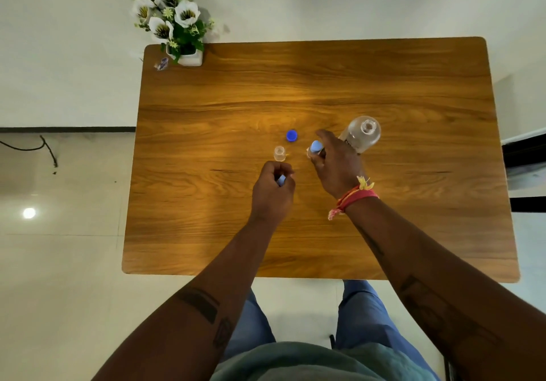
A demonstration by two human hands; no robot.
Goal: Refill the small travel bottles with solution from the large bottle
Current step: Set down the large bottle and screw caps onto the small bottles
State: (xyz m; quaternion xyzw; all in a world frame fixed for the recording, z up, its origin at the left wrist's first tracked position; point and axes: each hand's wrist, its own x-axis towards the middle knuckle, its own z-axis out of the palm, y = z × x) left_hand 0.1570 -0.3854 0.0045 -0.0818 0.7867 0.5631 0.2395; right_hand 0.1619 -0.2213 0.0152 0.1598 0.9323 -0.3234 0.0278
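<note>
A large clear bottle [362, 132] stands uncapped on the wooden table [325, 79], right of centre. Its dark blue cap [291, 135] lies on the table to its left. A small clear travel bottle [279, 153] stands open near the middle. My left hand [273, 191] is just in front of it, fingers curled round a small light blue cap [281, 180]. My right hand [335, 165] grips a second small travel bottle with a light blue cap [316, 146]; most of that bottle is hidden by my fingers.
A white pot of artificial flowers [177, 26] sits at the table's far left corner, with a small wrapper [161, 63] beside it. A black cable [44, 147] lies on the floor at the left. Dark furniture [526, 156] stands off the table's right edge.
</note>
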